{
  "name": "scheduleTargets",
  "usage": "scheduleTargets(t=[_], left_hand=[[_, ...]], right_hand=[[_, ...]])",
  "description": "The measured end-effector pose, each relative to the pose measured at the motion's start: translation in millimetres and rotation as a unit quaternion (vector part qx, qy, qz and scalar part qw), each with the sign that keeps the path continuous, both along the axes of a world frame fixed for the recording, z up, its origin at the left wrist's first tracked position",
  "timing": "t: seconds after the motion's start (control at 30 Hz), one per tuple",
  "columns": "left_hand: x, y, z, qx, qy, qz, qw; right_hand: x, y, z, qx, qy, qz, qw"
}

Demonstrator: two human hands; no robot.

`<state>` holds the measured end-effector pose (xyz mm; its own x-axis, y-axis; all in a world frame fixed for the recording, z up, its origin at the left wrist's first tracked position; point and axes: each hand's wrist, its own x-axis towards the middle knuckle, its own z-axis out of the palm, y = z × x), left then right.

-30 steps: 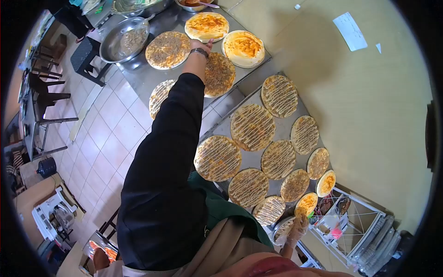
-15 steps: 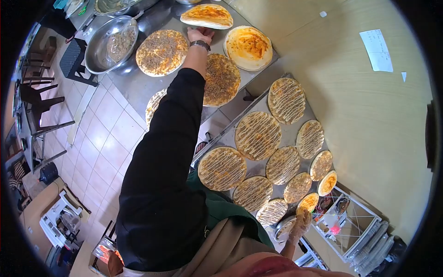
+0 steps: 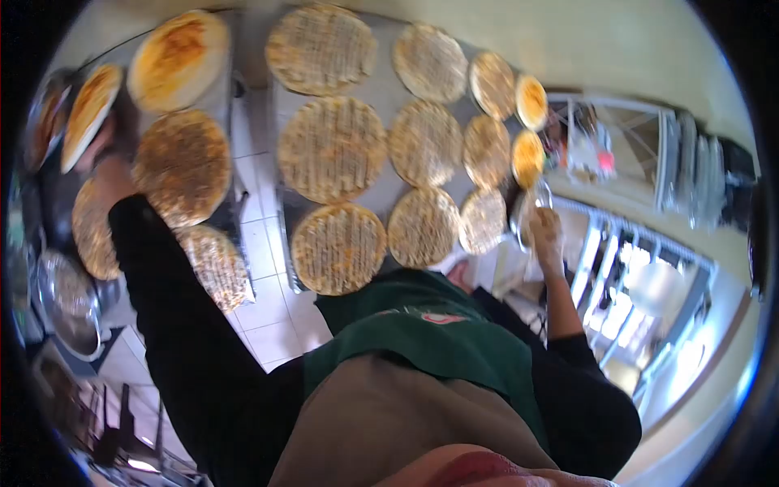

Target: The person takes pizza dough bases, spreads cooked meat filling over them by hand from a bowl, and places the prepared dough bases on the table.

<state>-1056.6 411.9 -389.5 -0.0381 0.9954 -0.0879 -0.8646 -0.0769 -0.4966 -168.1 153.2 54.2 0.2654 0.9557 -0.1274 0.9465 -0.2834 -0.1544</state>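
Note:
At the far left, my left hand grips the lower edge of a tilted round pizza crust spread with orange-red sauce. Its fingers are partly hidden behind the crust. Close by lie another sauced crust and a pizza covered in ground meat. On the right, my right hand looks to be in a clear glove, its fingers curled at a metal bowl beside the table end. Blur hides what is in the bowl. Two small sauced crusts, one of them this crust, lie just above it.
Several meat-topped pizzas, many with pale drizzled lines, cover the middle table. A gap with tiled floor separates it from the left table. A large metal bowl stands lower left. A white rack is beyond the right end.
My view has swung toward the right, so the tables appear turned and the left one has shifted left. My left hand stays at the tilted crust, my right hand by the metal bowl.

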Motion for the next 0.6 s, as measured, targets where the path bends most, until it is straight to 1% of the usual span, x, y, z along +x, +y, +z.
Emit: scheduleTargets(t=[0.03,0.07,0.13,0.17,0.23,0.27,0.3,0.37,0.43,0.5,0.53,0.57,0.6], left_hand=[[-25,-1,-35,-0.008,-0.013,-0.027,1.0],[-39,-5,-51,-0.014,-0.02,-0.048,0.999],[-56,-21,-50,-0.016,-0.027,-0.083,0.996],[-52,-31,-44,-0.012,-0.03,-0.096,0.995],[-50,-50,-31,-0.004,-0.033,-0.121,0.992],[-44,-56,-22,0.0,-0.034,-0.132,0.991],[-40,-66,-12,0.003,-0.035,-0.142,0.989],[-32,-83,8,0.011,-0.034,-0.161,0.986],[-17,-103,33,0.021,-0.031,-0.178,0.983],[8,-127,60,0.03,-0.028,-0.194,0.98],[20,-141,71,0.035,-0.026,-0.201,0.979],[32,-155,83,0.039,-0.024,-0.207,0.977],[44,-169,95,0.042,-0.021,-0.212,0.976]], right_hand=[[14,-7,-3,0.001,0.007,-0.035,0.999],[38,-14,-11,-0.005,0.0,-0.052,0.999],[91,-33,-25,0.006,0.032,-0.137,0.99],[96,-38,-22,0.01,0.03,-0.146,0.989],[101,-45,-15,-0.025,0.003,-0.223,0.975],[135,-58,-30,-0.027,0.036,-0.235,0.971],[156,-65,-39,-0.024,0.036,-0.241,0.97],[187,-73,-54,-0.053,0.015,-0.28,0.958],[216,-78,-75,-0.039,0.032,-0.294,0.955],[235,-84,-89,-0.007,0.11,-0.306,0.946],[222,-74,-76,-0.077,0.086,-0.309,0.944],[219,-72,-78,-0.074,0.089,-0.31,0.944],[216,-68,-81,-0.072,0.128,-0.323,0.935]])
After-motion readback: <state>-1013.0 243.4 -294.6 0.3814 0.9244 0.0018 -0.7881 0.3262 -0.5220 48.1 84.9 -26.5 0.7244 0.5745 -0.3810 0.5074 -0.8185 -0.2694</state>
